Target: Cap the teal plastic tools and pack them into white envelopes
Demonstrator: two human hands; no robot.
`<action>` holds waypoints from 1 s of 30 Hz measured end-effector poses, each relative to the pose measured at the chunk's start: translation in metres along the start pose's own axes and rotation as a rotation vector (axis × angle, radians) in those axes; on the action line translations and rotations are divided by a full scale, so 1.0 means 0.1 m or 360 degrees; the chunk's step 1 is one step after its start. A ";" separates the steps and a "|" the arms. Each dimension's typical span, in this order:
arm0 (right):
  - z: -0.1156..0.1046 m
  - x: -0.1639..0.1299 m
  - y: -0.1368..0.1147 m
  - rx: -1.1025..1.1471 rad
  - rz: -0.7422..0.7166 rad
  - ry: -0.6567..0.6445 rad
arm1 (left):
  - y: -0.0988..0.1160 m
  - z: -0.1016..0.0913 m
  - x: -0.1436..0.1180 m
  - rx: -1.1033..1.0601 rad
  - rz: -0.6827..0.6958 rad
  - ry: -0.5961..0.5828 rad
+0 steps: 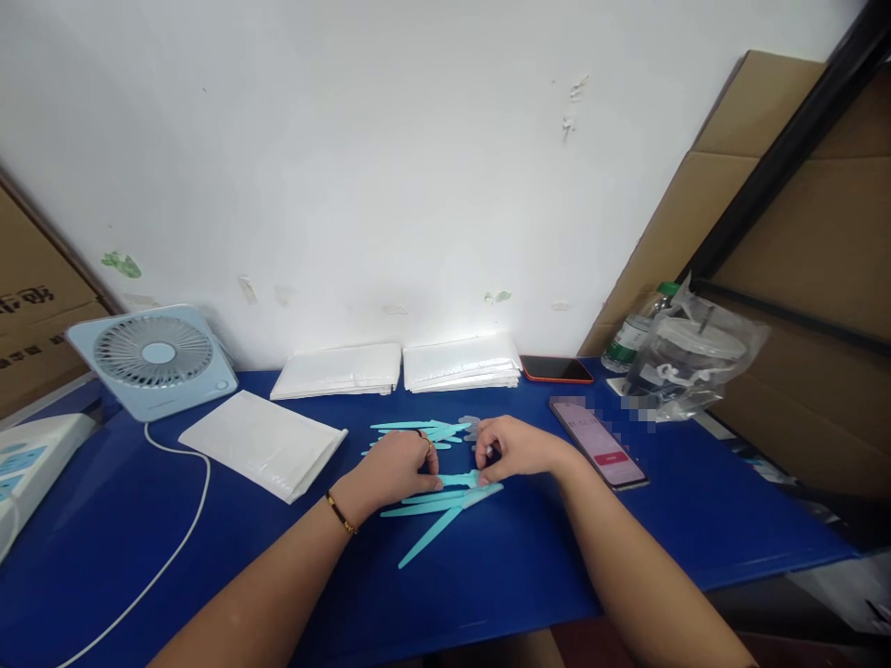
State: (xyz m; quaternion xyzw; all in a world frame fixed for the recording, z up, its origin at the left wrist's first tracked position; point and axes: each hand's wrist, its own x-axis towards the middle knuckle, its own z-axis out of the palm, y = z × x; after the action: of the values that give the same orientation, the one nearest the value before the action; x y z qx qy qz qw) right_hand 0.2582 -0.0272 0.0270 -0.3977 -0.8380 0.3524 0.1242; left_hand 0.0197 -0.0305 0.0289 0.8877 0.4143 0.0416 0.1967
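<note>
A slim turquoise eyebrow razor [458,480] lies level between my two hands. My left hand [400,468] pinches its handle end between thumb and fingers. At its other end, my right hand [511,447] closes thumb and fingertips around the head. Just below, several similar turquoise razors [432,535] are fanned out on the table, their heads together at the right and pale covers on some. Behind my hands is another loose group of turquoise razors [435,430], partly hidden by my left hand. Small translucent pieces [471,422] lie beside my right fingertips.
On the blue table [445,594], two stacks of white packets [338,369] [459,362] rest against the wall. A white packet [261,443] and a fan [157,357] are at left. Two phones [557,369] [602,445], a bottle [630,339] and a bagged cup [689,362] stand right.
</note>
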 end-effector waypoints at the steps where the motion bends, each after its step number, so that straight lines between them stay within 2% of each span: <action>1: 0.01 0.01 0.00 -0.0007 -0.0012 -0.0014 | 0.00 0.01 0.01 -0.0012 -0.0016 0.0007; 6: 0.02 0.02 0.02 -0.0018 -0.0036 0.0063 | -0.11 0.01 0.04 -0.0025 -0.0071 0.0075; 11: -0.06 -0.01 0.11 -0.0146 0.0143 0.0419 | -0.24 -0.10 0.05 0.0149 -0.0212 0.0236; 14: -0.10 -0.04 0.12 -0.0181 0.0199 0.0574 | -0.24 -0.13 0.04 0.0159 -0.0266 0.0293; 16: -0.10 -0.05 0.10 -0.0181 0.0185 0.0526 | -0.19 -0.11 0.03 0.0154 -0.0194 0.0252; 19: -0.04 -0.04 0.06 -0.0155 0.0144 0.0294 | -0.11 -0.03 0.03 0.0165 -0.0080 0.0136; 23: 0.03 0.01 0.05 -0.0113 0.0087 0.0096 | -0.07 0.03 0.05 0.0152 -0.0066 0.0066; 26: 0.01 0.01 0.05 -0.0071 0.0081 0.0157 | -0.11 -0.02 0.07 0.0139 -0.0122 0.0118; 30: -0.07 -0.01 0.08 -0.0165 0.0211 0.0370 | -0.21 -0.13 0.06 0.0181 -0.0235 0.0250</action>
State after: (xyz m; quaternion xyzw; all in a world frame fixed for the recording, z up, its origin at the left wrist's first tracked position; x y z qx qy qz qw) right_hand 0.2671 -0.0214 0.0265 -0.4961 -0.8070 0.2675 0.1761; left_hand 0.0057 -0.0096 0.0323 0.8584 0.4944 0.0729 0.1155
